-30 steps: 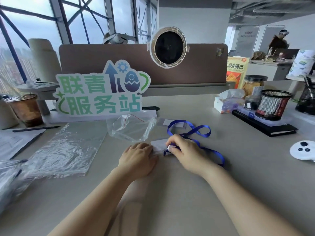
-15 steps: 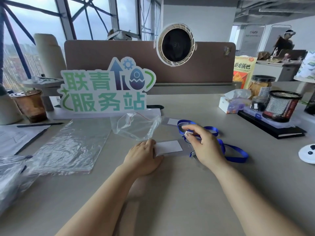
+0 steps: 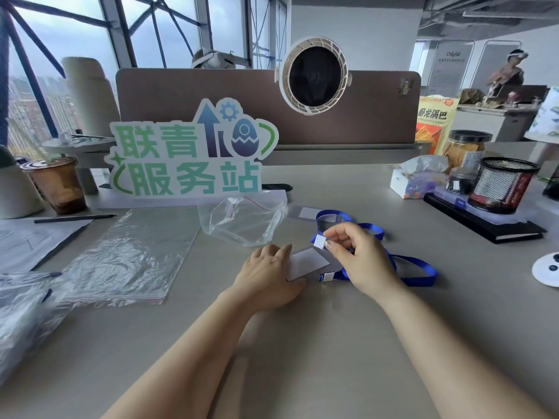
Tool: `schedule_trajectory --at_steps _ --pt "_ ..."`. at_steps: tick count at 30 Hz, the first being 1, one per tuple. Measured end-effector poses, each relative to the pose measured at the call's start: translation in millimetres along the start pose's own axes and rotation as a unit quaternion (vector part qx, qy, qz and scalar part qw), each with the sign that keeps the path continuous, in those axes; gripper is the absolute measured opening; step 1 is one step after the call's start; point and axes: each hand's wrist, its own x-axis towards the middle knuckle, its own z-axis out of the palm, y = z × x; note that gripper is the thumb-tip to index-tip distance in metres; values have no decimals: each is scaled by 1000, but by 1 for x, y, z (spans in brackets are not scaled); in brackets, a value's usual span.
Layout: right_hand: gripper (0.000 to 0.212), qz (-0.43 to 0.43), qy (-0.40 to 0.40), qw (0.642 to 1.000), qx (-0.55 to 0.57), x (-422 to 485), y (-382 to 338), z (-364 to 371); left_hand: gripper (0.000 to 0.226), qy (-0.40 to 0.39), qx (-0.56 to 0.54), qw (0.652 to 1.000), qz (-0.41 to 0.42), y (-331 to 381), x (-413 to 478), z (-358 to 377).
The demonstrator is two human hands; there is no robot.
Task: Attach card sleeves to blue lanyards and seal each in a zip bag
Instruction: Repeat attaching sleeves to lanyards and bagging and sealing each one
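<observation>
I am seeing the right hand [image 3: 360,255] lifted off the card sleeve [image 3: 308,263] since a second ago. Thumb and forefinger are now pinching the white clasp [image 3: 319,241] of the blue lanyard [image 3: 417,267] just above it. The left hand [image 3: 269,276], fingers flat, is pinning the sleeve's left edge to the desk [image 3: 332,343] — attachment is likely proceeding. The zip bag [image 3: 245,220] is lying just behind, with bare desk nearer me.

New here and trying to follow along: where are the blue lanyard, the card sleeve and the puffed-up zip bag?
blue lanyard [image 3: 416,262]: head view, strap of its rightmost loop.
card sleeve [image 3: 308,263]: head view, the white insert.
zip bag [image 3: 245,222]: head view, its clear middle.
</observation>
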Motion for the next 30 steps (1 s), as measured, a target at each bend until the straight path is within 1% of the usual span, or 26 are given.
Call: schedule_trajectory --at_steps 4,8,11,12,14,16,18,20,22,24,26,28,30 --pt "18 3 1 1000 -15 1 2 -1 75 8 -12 999 -39 2 2 -4" --pt "9 -34 3 999 -39 -1 3 -2 84 30 -83 994 -60 1 0 -7" --pt "10 -52 -4 997 -53 -1 0 -2 88 53 -129 988 -60 2 -4 -10" --pt "11 -53 -13 997 -59 -1 -1 -3 84 56 -151 985 -66 1 -4 -11" --pt "9 -51 -41 994 -85 -2 -1 -3 66 69 -197 975 -79 0 -4 -13" --pt "7 -51 -65 990 -114 -4 -1 -2 46 113 -215 966 -83 -4 -3 -14" --pt "8 -57 -65 990 -111 -5 -2 0 34 165 -239 954 -80 -6 -3 -15" --pt "9 -55 -55 993 -86 -5 -5 -1 30 195 -274 939 -66 -5 -4 -17" --pt "12 -51 -59 995 -68 -5 -8 -1 33 206 -297 931 -45 -4 -5 -18" --pt "15 -59 -83 992 -80 -6 -7 0 34 211 -304 929 -24 -3 -5 -17" --pt "16 -81 -97 987 -99 -6 -7 2 27 228 -285 931 -6 -4 -3 -16" --pt "14 -103 -70 987 -98 -5 -9 3 25 231 -256 939 7 -4 -3 -15" --pt "12 -109 -35 991 -73 -5 -15 1 22 222 -253 941 19 -3 -3 -14"
